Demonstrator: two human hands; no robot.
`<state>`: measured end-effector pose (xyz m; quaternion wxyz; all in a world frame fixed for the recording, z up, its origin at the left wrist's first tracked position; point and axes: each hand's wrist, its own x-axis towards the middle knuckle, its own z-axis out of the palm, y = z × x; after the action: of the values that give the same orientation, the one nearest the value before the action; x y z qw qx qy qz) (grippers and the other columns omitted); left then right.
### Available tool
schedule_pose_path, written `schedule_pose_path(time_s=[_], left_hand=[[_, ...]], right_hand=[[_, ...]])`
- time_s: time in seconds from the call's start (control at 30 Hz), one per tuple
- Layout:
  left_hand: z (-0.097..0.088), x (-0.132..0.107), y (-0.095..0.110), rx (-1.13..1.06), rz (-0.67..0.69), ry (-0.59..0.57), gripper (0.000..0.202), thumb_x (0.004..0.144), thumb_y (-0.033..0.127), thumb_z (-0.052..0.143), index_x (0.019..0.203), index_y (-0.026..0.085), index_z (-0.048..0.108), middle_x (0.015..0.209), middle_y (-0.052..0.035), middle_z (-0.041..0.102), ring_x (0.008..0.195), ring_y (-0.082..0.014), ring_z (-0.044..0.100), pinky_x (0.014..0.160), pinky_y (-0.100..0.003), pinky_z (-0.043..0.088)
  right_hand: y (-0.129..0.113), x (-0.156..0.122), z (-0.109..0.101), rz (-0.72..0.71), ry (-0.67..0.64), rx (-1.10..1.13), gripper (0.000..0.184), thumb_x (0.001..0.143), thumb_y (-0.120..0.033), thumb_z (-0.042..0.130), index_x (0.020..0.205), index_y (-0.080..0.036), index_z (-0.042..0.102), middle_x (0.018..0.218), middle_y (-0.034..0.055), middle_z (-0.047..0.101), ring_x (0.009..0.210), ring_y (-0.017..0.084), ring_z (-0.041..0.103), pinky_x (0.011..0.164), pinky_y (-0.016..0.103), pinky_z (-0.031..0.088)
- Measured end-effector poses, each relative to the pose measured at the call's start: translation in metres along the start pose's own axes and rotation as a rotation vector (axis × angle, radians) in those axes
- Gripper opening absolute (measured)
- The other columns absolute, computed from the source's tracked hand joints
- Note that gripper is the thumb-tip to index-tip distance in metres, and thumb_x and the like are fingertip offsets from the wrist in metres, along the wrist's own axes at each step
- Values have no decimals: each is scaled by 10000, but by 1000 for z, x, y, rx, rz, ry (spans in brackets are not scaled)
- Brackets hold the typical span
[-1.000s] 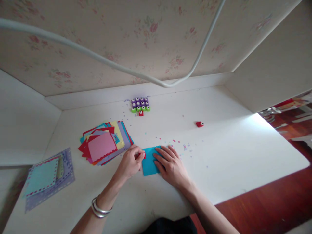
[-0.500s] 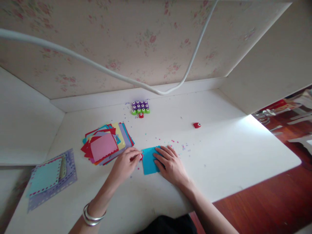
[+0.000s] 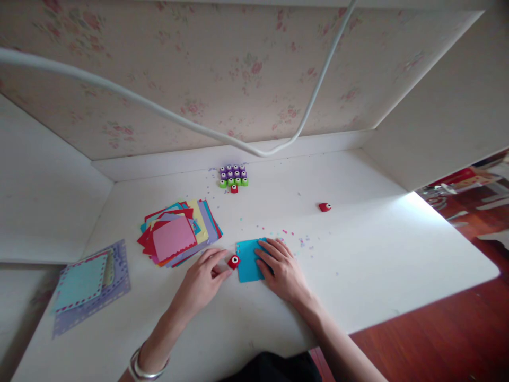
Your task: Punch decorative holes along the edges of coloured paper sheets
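Observation:
A sheet of blue paper [image 3: 247,263] lies on the white table, with small cut-outs along its left edge. Flat on its right part rests my right hand [image 3: 281,268], fingers stretched out. A small red craft punch [image 3: 234,261] with a white-and-black top sits at the paper's left edge. My left hand [image 3: 207,276] is just left of the punch, thumb and fingers parted around it; whether a fingertip touches it I cannot tell.
Left of the hands is a stack of coloured paper [image 3: 175,239]; farther left lie punched sheets [image 3: 81,281]. Purple and green punches [image 3: 233,174] stand in rows at the back, a red punch [image 3: 234,189] before them. Another red punch [image 3: 325,207] lies right. Paper bits [image 3: 304,241] are scattered.
My left fingers have opened and drawn back from the red punch, whose top now shows. My right hand stays on the blue paper. The view has shifted slightly.

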<state>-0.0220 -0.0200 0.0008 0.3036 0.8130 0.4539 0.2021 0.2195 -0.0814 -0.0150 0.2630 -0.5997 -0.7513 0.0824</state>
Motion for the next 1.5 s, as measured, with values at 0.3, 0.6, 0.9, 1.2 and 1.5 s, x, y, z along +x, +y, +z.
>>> schedule_pose_path(time_s=[0.3, 0.6, 0.9, 1.2, 1.5], left_hand=[[12, 0, 13, 140, 51, 132, 231, 894, 315, 560, 1111, 249, 605, 1040, -56, 660, 890, -191, 664, 768, -298, 555], [6, -9, 24, -84, 70, 128, 443, 887, 308, 589, 1308, 254, 463, 999, -34, 683, 735, -136, 662, 754, -278, 572], [21, -4, 40, -34, 203, 159, 393, 907, 277, 562, 1288, 228, 479, 1003, -53, 692, 827, -153, 674, 778, -275, 570], [28, -16, 33, 220, 417, 81, 309, 911, 172, 503, 1191, 249, 611, 1134, -28, 683, 1048, -199, 626, 921, -394, 529], [34, -20, 30, 240, 436, 58, 275, 903, 155, 511, 1127, 246, 644, 1173, -18, 667, 1089, -209, 597, 943, -427, 511]], right_hand=[[2, 0, 3, 15, 65, 20, 304, 921, -253, 514, 1187, -228, 659, 1265, 90, 626, 1233, 269, 513, 1023, 499, 451], [-33, 9, -22, 9, 3, 362, 412, 918, -304, 551, 1322, -226, 534, 1267, 108, 613, 1179, 241, 557, 970, 412, 504], [-14, 6, -33, 171, 30, 475, 219, 909, -337, 566, 1071, -254, 689, 1060, 57, 706, 949, 186, 676, 803, 295, 571], [145, 7, -88, 896, 565, 152, 496, 759, -590, 599, 1069, -216, 697, 885, 103, 753, 885, 282, 695, 758, 373, 519], [200, 19, -97, 854, 374, -70, 389, 827, -448, 477, 1039, -250, 736, 1074, 72, 725, 995, 287, 651, 825, 385, 478]])
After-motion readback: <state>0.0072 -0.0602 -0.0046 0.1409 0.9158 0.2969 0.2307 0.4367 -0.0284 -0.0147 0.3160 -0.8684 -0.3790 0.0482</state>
